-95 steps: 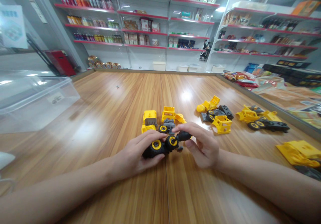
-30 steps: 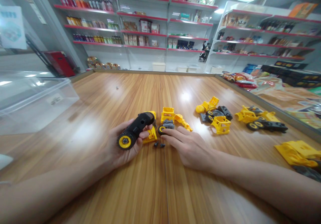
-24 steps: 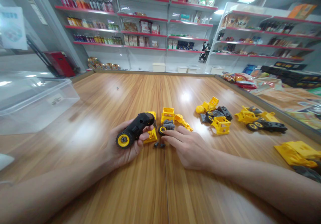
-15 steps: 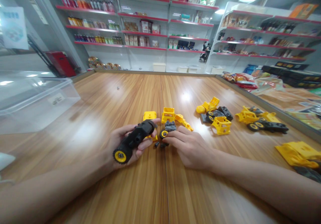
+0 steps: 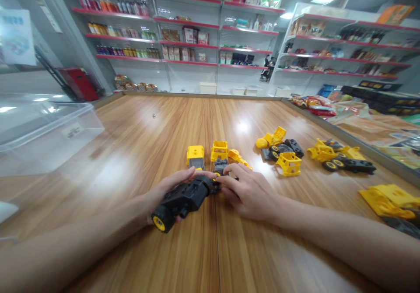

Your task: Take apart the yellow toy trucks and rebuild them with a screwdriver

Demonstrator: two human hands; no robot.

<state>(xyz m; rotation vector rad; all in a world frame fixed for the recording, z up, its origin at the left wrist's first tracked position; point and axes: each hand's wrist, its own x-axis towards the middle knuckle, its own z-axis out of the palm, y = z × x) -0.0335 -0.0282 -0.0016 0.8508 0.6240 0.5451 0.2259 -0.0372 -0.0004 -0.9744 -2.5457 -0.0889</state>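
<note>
My left hand [image 5: 164,192] is wrapped round a black toy truck chassis [image 5: 183,196], tilted, with a yellow-hubbed wheel [image 5: 160,223] at its near end. Close to the chassis's far end, my right hand [image 5: 251,190] has its fingers bent together low over the table; what they pinch, if anything, is hidden. Just beyond the fingertips stands a grey toy part [image 5: 220,166], with a yellow hub partly covered below it. Behind the hands lie a yellow cab [image 5: 195,153], a yellow open frame piece [image 5: 219,149] and a yellow arm-like piece [image 5: 236,156].
To the right lie several yellow and black toy vehicle parts [image 5: 289,164], more of them [image 5: 349,166] farther right, and a yellow body [image 5: 390,201] near the edge. A clear plastic bin [image 5: 72,131] stands at left. Stocked shelves [image 5: 187,45] rise behind the wooden table [image 5: 177,118].
My left hand has lowered and shifted slightly right with the chassis, its far end now near my right fingers. The yellow cab shows more fully. My right hand stays nearly in place.
</note>
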